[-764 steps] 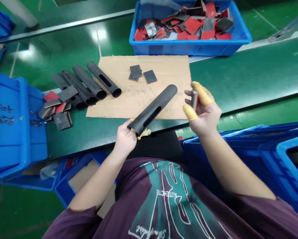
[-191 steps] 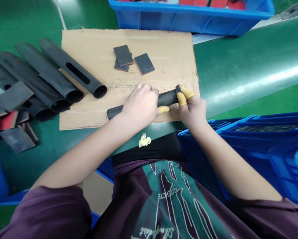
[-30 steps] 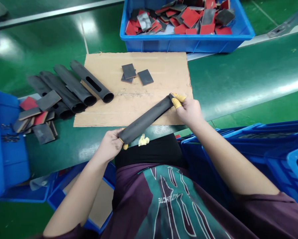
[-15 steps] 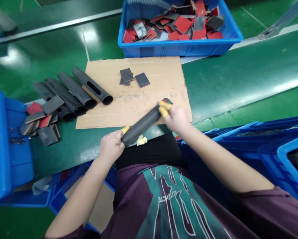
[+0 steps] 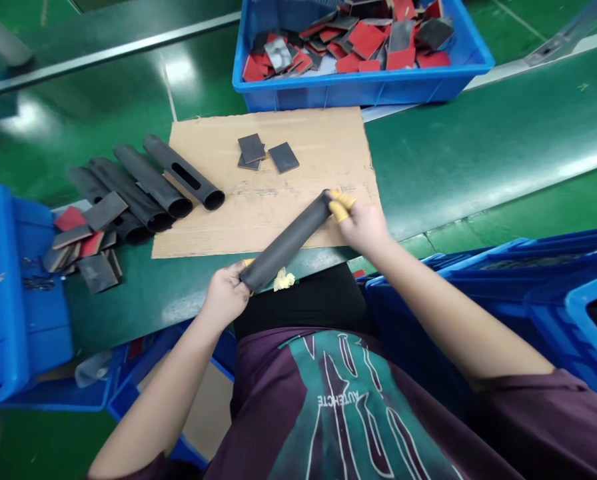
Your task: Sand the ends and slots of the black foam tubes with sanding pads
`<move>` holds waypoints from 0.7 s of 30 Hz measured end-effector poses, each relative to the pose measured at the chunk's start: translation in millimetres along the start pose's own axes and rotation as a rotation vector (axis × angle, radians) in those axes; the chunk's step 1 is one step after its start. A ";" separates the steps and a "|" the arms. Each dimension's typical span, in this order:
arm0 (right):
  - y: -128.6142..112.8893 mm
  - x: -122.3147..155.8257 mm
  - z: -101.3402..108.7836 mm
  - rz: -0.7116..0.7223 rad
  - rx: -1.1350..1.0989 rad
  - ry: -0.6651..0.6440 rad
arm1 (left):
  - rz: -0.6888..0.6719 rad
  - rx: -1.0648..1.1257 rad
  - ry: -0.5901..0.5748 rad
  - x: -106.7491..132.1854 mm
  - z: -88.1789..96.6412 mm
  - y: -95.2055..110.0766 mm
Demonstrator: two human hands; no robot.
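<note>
I hold a black tube point(image 5: 289, 241) slanted over the near edge of a cardboard sheet point(image 5: 298, 180). My left hand point(image 5: 226, 300) is closed around the tube's near end. At the far end my right hand point(image 5: 361, 223), with yellow finger cots, pinches the tube's rim. Three small grey pads point(image 5: 266, 152) lie on the cardboard beyond the tube. Several more black tubes point(image 5: 153, 183) lie side by side at the cardboard's left edge.
A blue bin point(image 5: 358, 53) of red and grey pads stands at the back. Loose pads point(image 5: 86, 240) lie left of the tubes, beside a blue crate point(image 5: 13, 293). More blue crates point(image 5: 528, 287) stand at my right. A yellow scrap point(image 5: 282, 280) lies on the green table's near edge.
My right hand slid back out along the tube to its far end, and the tube has turned slightly in my grip. My left hand stays on the near end.
</note>
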State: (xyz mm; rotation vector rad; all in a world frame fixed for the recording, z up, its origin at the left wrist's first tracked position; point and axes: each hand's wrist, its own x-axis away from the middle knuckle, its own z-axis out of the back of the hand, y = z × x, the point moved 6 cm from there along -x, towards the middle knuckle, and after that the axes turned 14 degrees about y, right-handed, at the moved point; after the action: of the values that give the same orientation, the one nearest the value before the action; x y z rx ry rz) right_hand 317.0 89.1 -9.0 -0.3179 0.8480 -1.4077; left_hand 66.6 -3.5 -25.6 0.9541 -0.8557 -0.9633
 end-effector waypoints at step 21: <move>8.1 -14.9 1.9 -0.074 -0.103 0.034 | -0.128 -0.269 -0.050 -3.8 3.3 9.7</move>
State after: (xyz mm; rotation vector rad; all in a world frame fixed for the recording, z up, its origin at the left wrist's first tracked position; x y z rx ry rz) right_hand 325.1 104.0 -8.1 -0.4088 0.9473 -1.4442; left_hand 65.0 1.7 -16.2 0.7622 -0.6915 -1.1842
